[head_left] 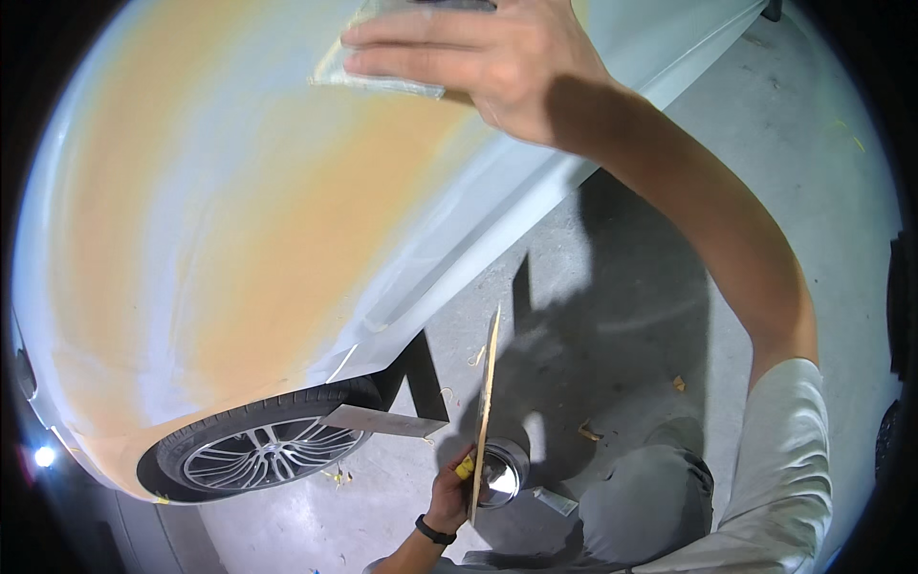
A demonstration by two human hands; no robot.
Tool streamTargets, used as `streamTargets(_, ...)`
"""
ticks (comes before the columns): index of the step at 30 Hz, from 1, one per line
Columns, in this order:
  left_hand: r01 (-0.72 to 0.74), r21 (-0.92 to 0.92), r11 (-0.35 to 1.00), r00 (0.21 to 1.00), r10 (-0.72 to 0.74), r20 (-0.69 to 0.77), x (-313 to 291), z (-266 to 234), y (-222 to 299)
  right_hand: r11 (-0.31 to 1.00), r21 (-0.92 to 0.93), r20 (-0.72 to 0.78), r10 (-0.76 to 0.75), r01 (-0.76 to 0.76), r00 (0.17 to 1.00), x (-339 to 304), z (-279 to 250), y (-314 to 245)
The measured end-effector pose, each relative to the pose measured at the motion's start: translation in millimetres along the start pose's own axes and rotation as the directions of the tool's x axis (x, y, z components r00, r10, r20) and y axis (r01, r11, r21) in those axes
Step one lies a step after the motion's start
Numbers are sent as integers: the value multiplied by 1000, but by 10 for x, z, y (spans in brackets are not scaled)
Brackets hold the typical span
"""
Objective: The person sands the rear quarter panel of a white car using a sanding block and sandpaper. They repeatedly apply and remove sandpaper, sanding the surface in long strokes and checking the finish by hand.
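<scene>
At the top, my right hand [488, 67] reaches across the car panel [316, 239], its fingers slightly blurred. Those fingers press a flat, pale spreader [382, 78] with a yellowish edge to the surface; its upper part leaves the picture. The panel is whitish with broad tan bands of filler. Low in the middle, my left hand [446, 497], wearing a black wristband, is closed on a thin board [486, 411] seen edge-on, with tan filler along it. Something yellow [466, 467] shows at the fingers; what it belongs to is unclear.
Beside my left hand is a shiny metal can [501, 475]. A flat metal plate [382, 420] shows by the spoked wheel [273, 459]; its support is unclear. A small pale packet-like item [555, 501] and scraps [589, 432] lie on the grey floor [784, 191].
</scene>
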State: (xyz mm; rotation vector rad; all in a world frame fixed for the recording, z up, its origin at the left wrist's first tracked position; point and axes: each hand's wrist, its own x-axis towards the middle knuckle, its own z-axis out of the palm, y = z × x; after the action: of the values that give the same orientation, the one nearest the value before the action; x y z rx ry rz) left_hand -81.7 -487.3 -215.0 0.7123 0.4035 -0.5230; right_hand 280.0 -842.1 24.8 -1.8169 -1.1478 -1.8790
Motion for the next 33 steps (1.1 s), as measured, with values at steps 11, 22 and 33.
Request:
streamTargets(11, 45, -6, 999, 955, -45, -295, -50, 24, -95, 997, -56, 110, 63, -57, 992, -903, 148, -300)
streamTargets(22, 19, 128, 992, 984, 4, -176, -210, 12, -156, 985, -92, 145, 161, -149, 976, -956, -124, -380)
streamTargets(33, 6, 270, 963, 952, 77, -296, -134, 158, -192, 862, -64, -11, 503, -503, 864, 209, 104, -573)
